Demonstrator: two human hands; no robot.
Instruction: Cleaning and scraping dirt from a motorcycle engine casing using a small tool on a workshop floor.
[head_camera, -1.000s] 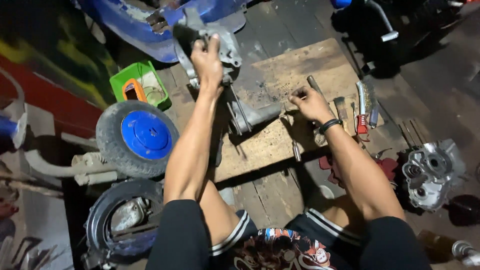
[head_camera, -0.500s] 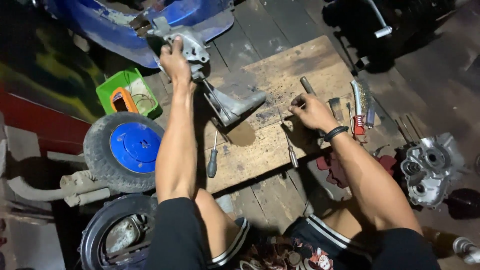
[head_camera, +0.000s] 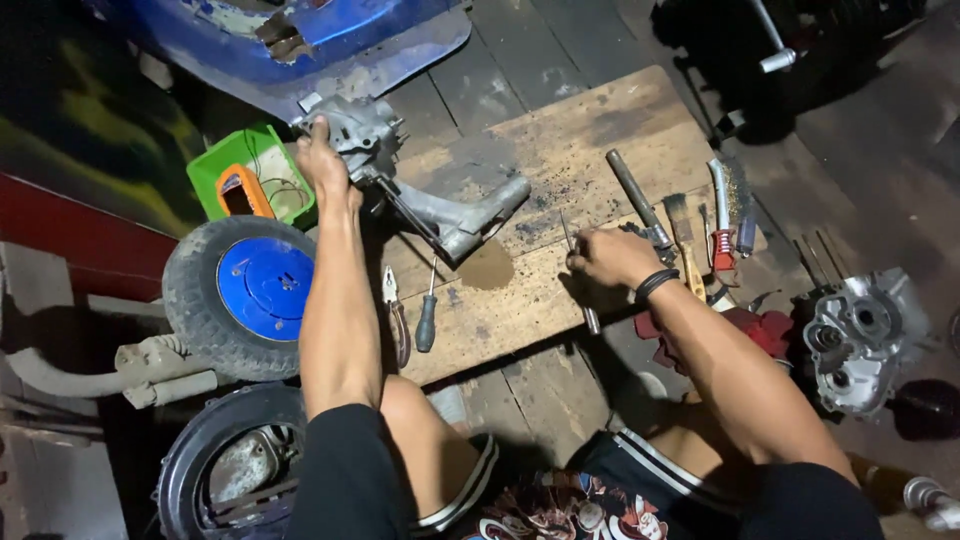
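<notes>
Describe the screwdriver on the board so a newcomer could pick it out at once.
Start at the wooden board on the dark floor. Near its front edge, just right of the person's left forearm, two tools lie side by side: the pliers and the screwdriver. The screwdriver is the right one, with a single dark handle and a thin straight shaft pointing away from the person.

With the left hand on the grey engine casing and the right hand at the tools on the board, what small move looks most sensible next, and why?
Probably lift the thin tool at the right hand and carry it to the grey engine casing. The left hand already grips the casing's upper end, and the casing rests on the wooden board between both hands.
</notes>
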